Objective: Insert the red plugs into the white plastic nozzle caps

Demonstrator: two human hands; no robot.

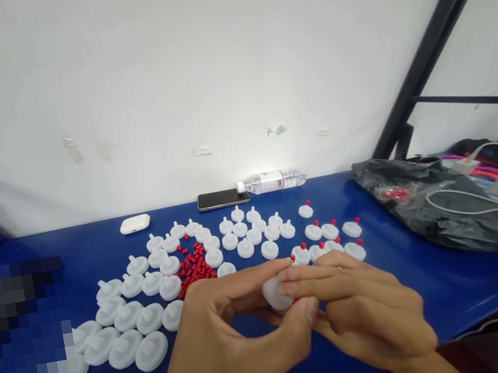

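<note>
Between my two hands is a white plastic disc (pixel 275 293), seen at a slant and partly covered by fingers. My left hand (pixel 240 334) curls round it, with fingers along the top and the thumb below. The fingers of my right hand (pixel 365 307) are pinched together at the disc's right side, where a bit of red cap (pixel 295 300) shows between them. Loose red caps (pixel 193 269) lie heaped beyond my left hand. Many white discs with bare stems (pixel 149 318) spread around them. At the right are several discs wearing red caps (pixel 352 230).
Along the wall on the blue table (pixel 407 306) lie a white earbud case (pixel 135 224), a phone (pixel 222 199) and a clear water bottle (pixel 271 181) on its side. A dark plastic bag (pixel 419 209) with cables covers the right end. A blurred dark patch (pixel 5 303) occupies the left.
</note>
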